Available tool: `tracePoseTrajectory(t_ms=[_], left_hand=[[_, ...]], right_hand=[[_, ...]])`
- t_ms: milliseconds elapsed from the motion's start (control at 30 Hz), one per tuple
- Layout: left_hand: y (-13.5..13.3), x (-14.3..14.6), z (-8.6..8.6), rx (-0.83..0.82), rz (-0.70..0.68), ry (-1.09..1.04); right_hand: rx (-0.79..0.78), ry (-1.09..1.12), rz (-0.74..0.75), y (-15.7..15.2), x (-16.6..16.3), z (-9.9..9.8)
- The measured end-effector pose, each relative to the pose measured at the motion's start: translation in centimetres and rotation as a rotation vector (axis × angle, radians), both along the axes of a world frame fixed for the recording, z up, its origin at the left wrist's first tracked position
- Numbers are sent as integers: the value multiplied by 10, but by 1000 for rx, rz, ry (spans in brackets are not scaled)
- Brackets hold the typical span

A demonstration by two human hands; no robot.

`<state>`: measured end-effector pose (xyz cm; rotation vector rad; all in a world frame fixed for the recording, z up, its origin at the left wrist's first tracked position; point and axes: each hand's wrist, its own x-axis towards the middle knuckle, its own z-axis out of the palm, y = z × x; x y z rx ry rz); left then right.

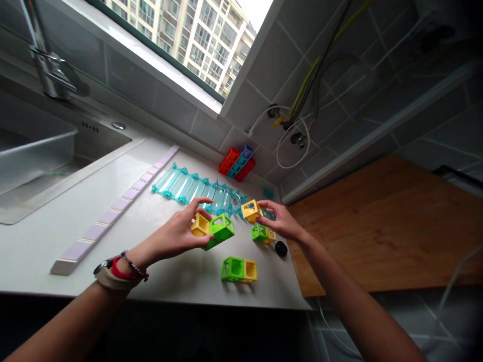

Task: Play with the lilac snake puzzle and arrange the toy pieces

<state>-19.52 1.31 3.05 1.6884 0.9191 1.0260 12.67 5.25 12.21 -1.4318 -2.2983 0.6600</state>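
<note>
My left hand [186, 223] grips a joined pair of hollow toy cubes, one yellow [201, 226] and one green [222, 229], raised over the counter. To its right, my right hand [278, 217] pinches a single yellow cube [250, 211] between thumb and fingers. The two held pieces are apart. Beneath the right hand, a green cube [259, 233] joined to a yellow one rests on the counter. Nearer the front edge lies another joined pair, a green cube [233, 269] and a yellow cube [250, 270].
Clear teal track pieces [192, 187] lie behind my hands. Red and blue cubes [237, 163] stand by the wall. A long lilac-and-white strip [116, 206] runs beside the sink [101, 146]. A round black piece [281, 249] sits near the wooden board [377, 226].
</note>
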Motion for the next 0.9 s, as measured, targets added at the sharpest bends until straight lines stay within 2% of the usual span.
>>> tracePoseTrajectory(t_ms=[100,200,300,433,533,600,733,900], left_hand=[[5,-6,-1,21,59,17],[9,-8,-5,50,111,46],[11,-8,-10,80,116,64],[11,-3,-11,126,76,114],[6,5,-8,156,23,132],[2,10,-5,165,-12,109],[-4,16,-1,169,-80,34],[-5,17,0,158,-110,17]], right_hand=[[29,-311,26,-2,23,-23],[32,-383,52,-6,32,-49],[26,-413,54,-9,36,-59],[78,-382,63,-14,29,-42],[156,-277,135,-24,1,-21],[155,-238,210,-32,-24,-14],[153,-223,273,-41,-61,-15],[103,-171,273,-39,-66,-20]])
